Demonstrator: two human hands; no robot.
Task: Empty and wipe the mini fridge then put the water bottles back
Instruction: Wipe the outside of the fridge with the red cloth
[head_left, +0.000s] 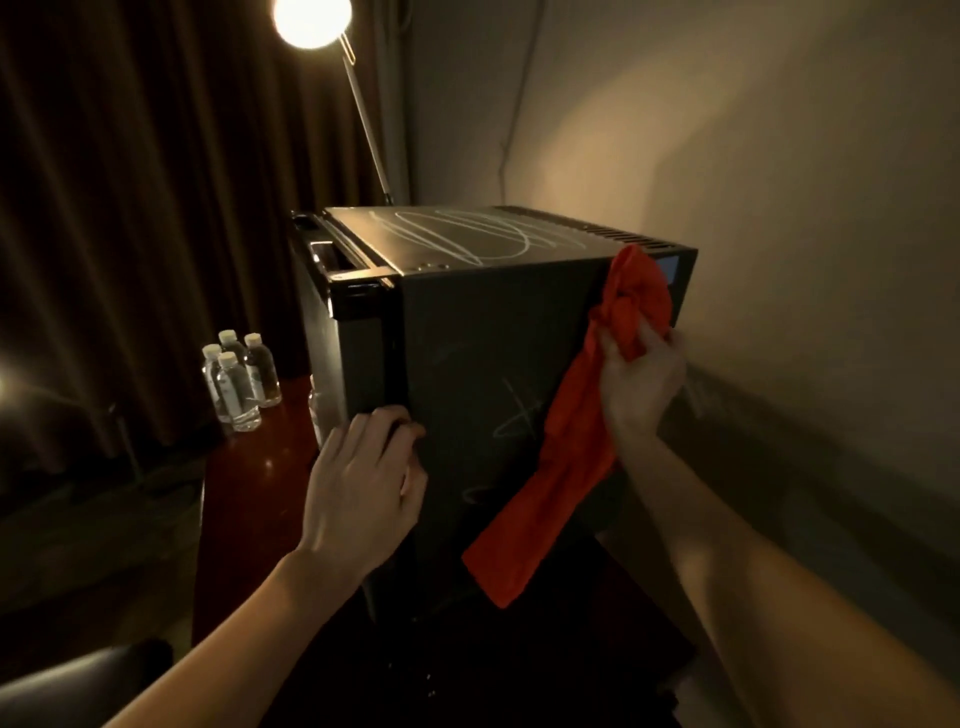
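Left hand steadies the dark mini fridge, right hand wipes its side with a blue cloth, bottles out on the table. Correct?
Nearly. The head view shows the cloth is red, not blue. Otherwise right: left hand steadies the dark mini fridge, right hand wipes, clear plastic water bottles on the reddish table.

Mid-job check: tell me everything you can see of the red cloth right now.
The red cloth is a soft, thin-looking fabric, bunched at its upper end and hanging in a long loose strip. The right hand grips the bunched part against the upper rear edge of the dark grey mini fridge. The strip drapes diagonally down the fridge's side panel, its lower end hanging free.
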